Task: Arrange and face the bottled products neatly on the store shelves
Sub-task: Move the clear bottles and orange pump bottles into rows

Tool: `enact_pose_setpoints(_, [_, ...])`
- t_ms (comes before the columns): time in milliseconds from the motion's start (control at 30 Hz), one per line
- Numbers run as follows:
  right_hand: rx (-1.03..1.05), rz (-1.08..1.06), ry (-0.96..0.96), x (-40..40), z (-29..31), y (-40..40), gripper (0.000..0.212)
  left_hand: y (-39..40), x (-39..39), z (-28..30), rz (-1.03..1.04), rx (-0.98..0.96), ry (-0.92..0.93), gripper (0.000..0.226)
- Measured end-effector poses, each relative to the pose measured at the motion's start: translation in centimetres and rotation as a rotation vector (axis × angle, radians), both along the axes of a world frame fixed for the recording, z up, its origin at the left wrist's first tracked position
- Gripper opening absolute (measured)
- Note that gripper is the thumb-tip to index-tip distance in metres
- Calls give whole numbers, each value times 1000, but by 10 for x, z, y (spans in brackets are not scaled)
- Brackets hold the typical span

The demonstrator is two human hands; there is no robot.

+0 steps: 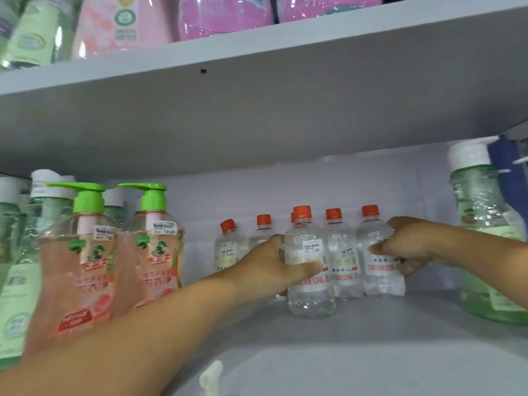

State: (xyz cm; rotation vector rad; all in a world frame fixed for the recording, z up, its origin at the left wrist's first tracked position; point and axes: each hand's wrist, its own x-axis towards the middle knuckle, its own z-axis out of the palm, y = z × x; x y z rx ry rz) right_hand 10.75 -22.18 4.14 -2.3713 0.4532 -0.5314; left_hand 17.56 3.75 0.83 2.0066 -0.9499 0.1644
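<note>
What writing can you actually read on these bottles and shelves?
"水卫士": red brand on the right pump bottle, and on the left pump bottle.
"19.00": price sticker on the right pump bottle.
Red capital letters on the small bottle in the left hand and the one in the right hand: too blurred.
Other stickers, green bottles, pink packs: unreadable.

small bottles [340, 261] mid-shelf [371, 352] (back row behind); pump bottles [120, 252] left, large bottle [485, 241] right.

Small white plastic piece [211, 377] lying loose at frame's bottom edge
</note>
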Motion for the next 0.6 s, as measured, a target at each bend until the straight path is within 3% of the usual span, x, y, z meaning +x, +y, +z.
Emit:
enact_pose_setpoints(100, [-4,-23,43,-7,3,10,38,0,6,-2,21,-35,31,77])
enact_pose_setpoints(167, [-170,-83,92,-14,10,22,53,-2,8,-2,23,-78,77,78])
enact_pose_setpoints(267, [-362,-105,-157,-27,27,34,70,-9,0,-4,-13,-151,139,66])
enact_pose_setpoints(333, [-174,62,-374,-35,38,37,72,-15,-10,-4,-64,-158,134,61])
enact_pose_setpoints(367, [-42,174,-379,-43,41,43,71,-17,-16,-4,-85,-126,112,59])
enact_pose_setpoints(400, [24,252,-314,-48,40,47,71,-19,-20,-5,-107,-89,89,58])
enact_pose_setpoints(467, [-46,316,-123,-57,35,54,68,-25,-24,-7,-128,-52,33,52])
enact_pose_setpoints(600, [-179,257,47,-67,34,56,44,-26,-31,-7,-113,33,-105,33])
